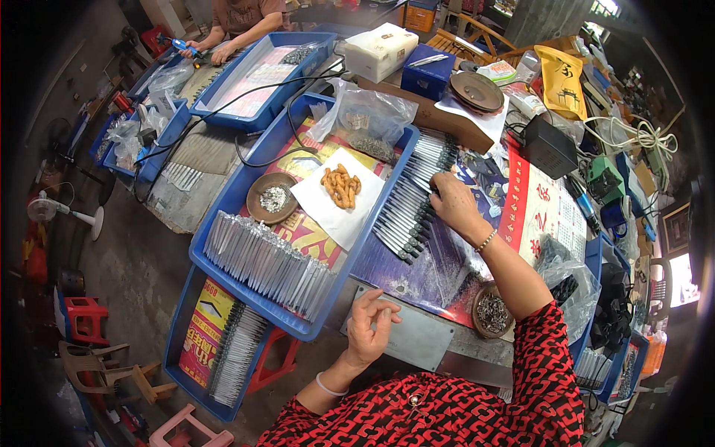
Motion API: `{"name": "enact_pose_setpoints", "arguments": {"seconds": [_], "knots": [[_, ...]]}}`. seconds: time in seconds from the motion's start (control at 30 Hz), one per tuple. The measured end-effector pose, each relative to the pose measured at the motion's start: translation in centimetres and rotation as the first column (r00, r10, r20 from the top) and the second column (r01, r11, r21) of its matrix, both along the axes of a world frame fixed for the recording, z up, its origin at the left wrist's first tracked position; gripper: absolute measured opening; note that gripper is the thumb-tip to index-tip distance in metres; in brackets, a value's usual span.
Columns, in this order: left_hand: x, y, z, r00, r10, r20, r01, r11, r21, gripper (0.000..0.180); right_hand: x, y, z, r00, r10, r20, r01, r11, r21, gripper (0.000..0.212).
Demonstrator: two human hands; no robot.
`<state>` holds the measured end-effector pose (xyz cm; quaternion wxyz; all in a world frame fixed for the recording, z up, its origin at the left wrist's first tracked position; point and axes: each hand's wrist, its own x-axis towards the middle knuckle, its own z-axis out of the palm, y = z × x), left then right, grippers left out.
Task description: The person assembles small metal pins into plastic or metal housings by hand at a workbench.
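Note:
My right hand [456,203] reaches over a long row of slim silver metal pieces with dark ends [406,212] on the table. Its fingertips are pinched at the row's right edge, seemingly on one of these pieces. Lower down, my left hand [370,328] is raised near the table's front edge, fingers loosely curled and apart, holding nothing that I can see. Beside the row, a blue tray [328,316] holds many upright silver strips [268,261], a round dish of small metal parts [272,199] and fried snacks [341,186] on white paper.
A bowl of small metal parts [492,313] stands by my right forearm. Behind lie a tissue pack [381,52], a blue box [428,72] and a black power box [550,147]. Another blue tray [175,361] sits lower left. Across the table a person [249,18] holds a blue tool [181,45].

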<state>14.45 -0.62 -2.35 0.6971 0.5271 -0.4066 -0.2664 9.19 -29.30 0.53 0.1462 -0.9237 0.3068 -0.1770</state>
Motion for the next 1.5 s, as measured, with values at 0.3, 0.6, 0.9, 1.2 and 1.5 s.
{"name": "enact_pose_setpoints", "arguments": {"seconds": [0.3,0.6,0.9,1.2,1.5], "knots": [[0.2,0.0,0.0,0.997,-0.005,0.079,0.001,0.999,0.049,0.031,0.2,0.0,-0.5,1.0,-0.024,0.019,0.025,0.998,-0.05,0.014],[0.0,-0.4,0.4,0.997,0.015,0.074,-0.018,0.999,0.05,0.028,-2.0,1.1,2.2,0.996,-0.048,0.082,0.055,0.994,-0.092,0.016],[-1.0,0.0,2.0,0.988,-0.108,-0.106,0.124,0.98,0.153,0.022,-9.4,13.4,8.1,0.973,0.073,0.22,-0.188,0.805,0.562,0.016],[-4.1,-3.6,6.3,0.8,-0.36,-0.48,0.456,0.885,0.097,0.021,-12.4,17.2,6.4,0.681,-0.637,0.361,-0.56,-0.135,0.817,0.013],[-6.0,-3.7,7.0,0.778,-0.37,-0.507,0.492,0.862,0.125,0.022,-14.4,17.7,5.4,0.587,-0.745,0.317,-0.631,-0.175,0.756,0.012]]}}
